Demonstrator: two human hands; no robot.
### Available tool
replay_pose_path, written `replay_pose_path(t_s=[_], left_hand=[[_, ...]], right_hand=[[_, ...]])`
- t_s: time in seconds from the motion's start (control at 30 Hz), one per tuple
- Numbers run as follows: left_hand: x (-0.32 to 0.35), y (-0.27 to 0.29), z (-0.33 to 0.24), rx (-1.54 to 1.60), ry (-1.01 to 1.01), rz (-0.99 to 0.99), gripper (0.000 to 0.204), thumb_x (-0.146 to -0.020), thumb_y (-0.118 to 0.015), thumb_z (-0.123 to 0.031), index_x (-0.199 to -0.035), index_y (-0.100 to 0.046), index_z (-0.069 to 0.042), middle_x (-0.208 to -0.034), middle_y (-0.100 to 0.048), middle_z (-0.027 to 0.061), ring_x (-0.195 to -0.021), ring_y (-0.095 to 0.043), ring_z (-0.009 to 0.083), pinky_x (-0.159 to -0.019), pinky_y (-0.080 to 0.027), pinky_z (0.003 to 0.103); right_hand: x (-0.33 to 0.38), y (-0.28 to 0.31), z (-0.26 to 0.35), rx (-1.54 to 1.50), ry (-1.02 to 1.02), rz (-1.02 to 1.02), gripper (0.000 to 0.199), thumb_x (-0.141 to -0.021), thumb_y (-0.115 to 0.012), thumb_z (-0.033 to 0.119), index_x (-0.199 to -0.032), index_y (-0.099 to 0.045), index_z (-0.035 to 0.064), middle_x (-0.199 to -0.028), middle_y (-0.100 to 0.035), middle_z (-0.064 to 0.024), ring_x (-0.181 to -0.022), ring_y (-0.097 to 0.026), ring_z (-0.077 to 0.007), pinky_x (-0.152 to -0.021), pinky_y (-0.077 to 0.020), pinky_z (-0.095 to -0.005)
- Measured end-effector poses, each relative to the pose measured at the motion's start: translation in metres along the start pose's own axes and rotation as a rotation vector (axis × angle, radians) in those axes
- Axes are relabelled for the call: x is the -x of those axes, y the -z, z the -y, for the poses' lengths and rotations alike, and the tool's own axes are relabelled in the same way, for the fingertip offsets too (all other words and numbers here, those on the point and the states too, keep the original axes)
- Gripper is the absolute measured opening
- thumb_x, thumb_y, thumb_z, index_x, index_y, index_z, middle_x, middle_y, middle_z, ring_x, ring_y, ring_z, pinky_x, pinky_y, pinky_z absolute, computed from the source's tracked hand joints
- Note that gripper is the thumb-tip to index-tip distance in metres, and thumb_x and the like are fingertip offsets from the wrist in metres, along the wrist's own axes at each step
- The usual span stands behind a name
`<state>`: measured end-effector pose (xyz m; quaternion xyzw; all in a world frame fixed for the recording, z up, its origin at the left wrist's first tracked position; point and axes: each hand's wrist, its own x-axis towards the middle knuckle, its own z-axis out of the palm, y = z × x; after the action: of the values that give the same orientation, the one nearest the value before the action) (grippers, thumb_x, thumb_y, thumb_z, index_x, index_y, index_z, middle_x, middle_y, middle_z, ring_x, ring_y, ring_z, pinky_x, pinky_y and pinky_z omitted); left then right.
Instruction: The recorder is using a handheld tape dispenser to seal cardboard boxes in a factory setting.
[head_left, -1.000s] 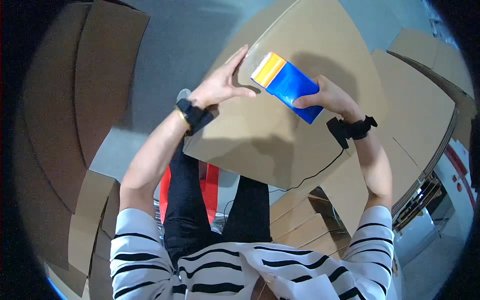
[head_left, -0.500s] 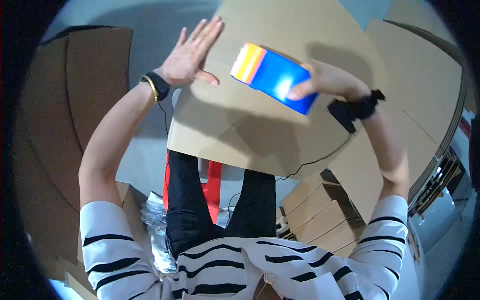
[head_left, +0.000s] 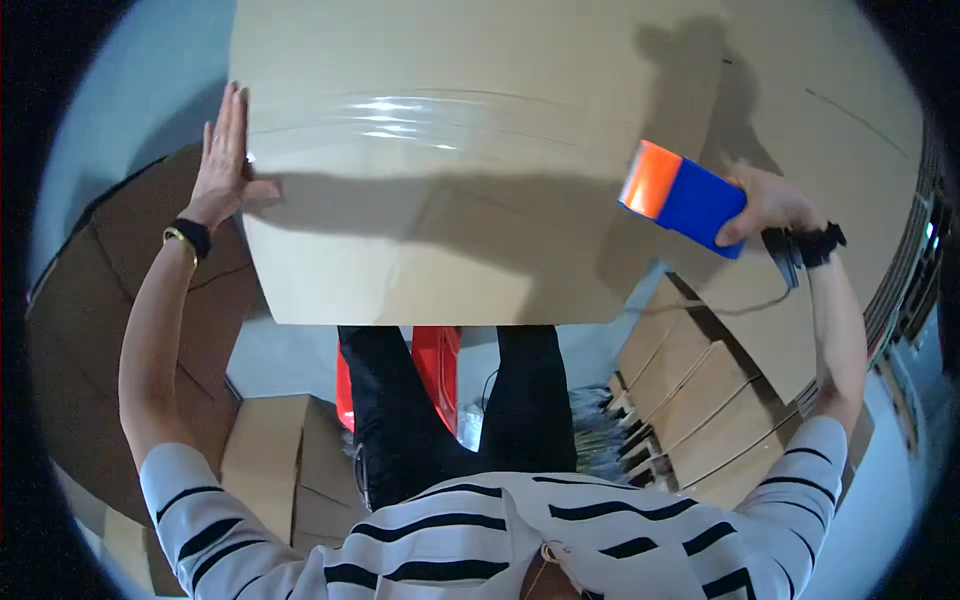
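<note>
A large sheet of brown cardboard (head_left: 450,270) lies before me, with a shiny strip of clear tape (head_left: 400,118) running across it. At the sheet's left edge my left hand (head_left: 228,165) rests open, fingers stretched out along the border and thumb on the surface. On the right, my right hand (head_left: 765,205) grips the blue end of a blocky blue and orange tape dispenser (head_left: 695,200). Its orange end points to the upper left, over the right part of the cardboard. Whether the dispenser touches the cardboard, I cannot tell.
More flat cardboard (head_left: 850,130) is stacked at the right. Folded brown cardboard (head_left: 110,330) stands at the left, with a carton (head_left: 262,440) below it. A row of cardboard pieces (head_left: 700,400) sits at the lower right. Something red (head_left: 436,375) shows between my legs.
The right hand has moved right and slightly down with the dispenser. My left hand has shifted left and down to the sheet's edge. The cardboard sits straighter, and its tape strip now shows.
</note>
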<state>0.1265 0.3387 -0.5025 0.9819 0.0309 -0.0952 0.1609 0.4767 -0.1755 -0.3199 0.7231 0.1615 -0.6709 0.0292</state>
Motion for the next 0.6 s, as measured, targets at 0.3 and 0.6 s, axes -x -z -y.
replay_pose_path(t_s=[0.3,0.6], left_hand=[[-0.012,0.013,-0.019,-0.076,-0.021,0.069,0.135,-0.041,-0.061,-0.078,-0.152,-0.011,-0.019,-0.157,0.004,0.0175,-0.143,-0.011,0.0388,-0.110,-0.015,0.065],[-0.026,0.037,-0.048,-0.296,0.011,0.121,0.129,-0.049,-0.067,-0.074,-0.152,-0.007,-0.024,-0.157,0.008,0.0161,-0.145,0.000,0.0352,-0.112,-0.006,0.064]], right_hand=[[-0.034,-0.014,-0.029,-0.195,0.105,0.082,0.036,-0.059,-0.082,0.024,-0.080,-0.065,-0.0002,-0.071,-0.064,-0.0011,-0.064,-0.059,-0.0095,-0.064,-0.0480,-0.0240],[-0.040,-0.035,-0.016,-0.154,0.088,-0.397,0.042,-0.062,-0.080,0.032,-0.082,-0.066,-0.0025,-0.076,-0.066,-0.0075,-0.068,-0.061,-0.0162,-0.069,-0.0478,-0.0296]])
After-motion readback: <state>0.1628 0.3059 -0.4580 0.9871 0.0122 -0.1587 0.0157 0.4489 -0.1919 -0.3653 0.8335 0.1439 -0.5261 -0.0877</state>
